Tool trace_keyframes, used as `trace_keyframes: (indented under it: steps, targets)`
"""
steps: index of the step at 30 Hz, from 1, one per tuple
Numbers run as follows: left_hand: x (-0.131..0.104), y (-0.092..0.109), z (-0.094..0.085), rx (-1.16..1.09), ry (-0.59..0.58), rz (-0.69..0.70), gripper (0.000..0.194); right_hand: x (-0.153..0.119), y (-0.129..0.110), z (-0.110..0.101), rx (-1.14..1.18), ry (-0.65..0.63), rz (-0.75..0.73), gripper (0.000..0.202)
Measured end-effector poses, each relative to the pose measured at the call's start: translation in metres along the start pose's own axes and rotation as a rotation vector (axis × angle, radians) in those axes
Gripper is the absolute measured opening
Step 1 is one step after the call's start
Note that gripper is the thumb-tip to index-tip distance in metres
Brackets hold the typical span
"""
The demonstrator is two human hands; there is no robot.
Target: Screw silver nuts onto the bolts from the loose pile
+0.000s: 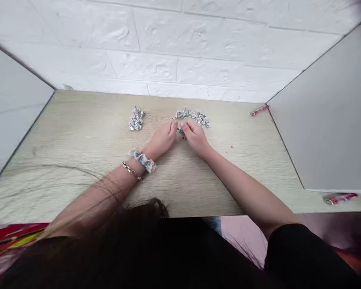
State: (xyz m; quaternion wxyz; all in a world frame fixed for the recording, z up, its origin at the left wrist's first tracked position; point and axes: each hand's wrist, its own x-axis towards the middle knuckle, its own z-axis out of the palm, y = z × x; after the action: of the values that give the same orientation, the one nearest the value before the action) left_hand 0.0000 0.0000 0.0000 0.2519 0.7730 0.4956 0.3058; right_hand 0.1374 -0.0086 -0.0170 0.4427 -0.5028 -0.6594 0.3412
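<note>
My left hand [165,135] and my right hand [195,135] meet over the middle of the table, both closed in a pinch around a small metal bolt [179,129]. Part of the bolt shows between the fingertips; the rest is hidden, so I cannot tell what sits on it. Just beyond my hands lies a loose row of bolts, nuts and washers [200,116]. To the left of my left hand stands a tight cluster of bolts [136,119], several of them upright with their heads down.
The pale wooden table [93,148] ends at a white brick-patterned wall [204,68]. Grey panels stand at the left [12,108] and right [327,120]. Red cylindrical items lie by the right panel, one at its far corner [259,110], another near the front edge [339,198].
</note>
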Motion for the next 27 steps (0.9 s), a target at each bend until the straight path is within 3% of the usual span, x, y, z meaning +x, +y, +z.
trace_keyframes:
  steps: [27]
  targets:
    - [0.0004, 0.0000, -0.0004, 0.017, -0.048, 0.059, 0.029, -0.0035, -0.0081, -0.0013, -0.090, -0.069, -0.110, 0.039]
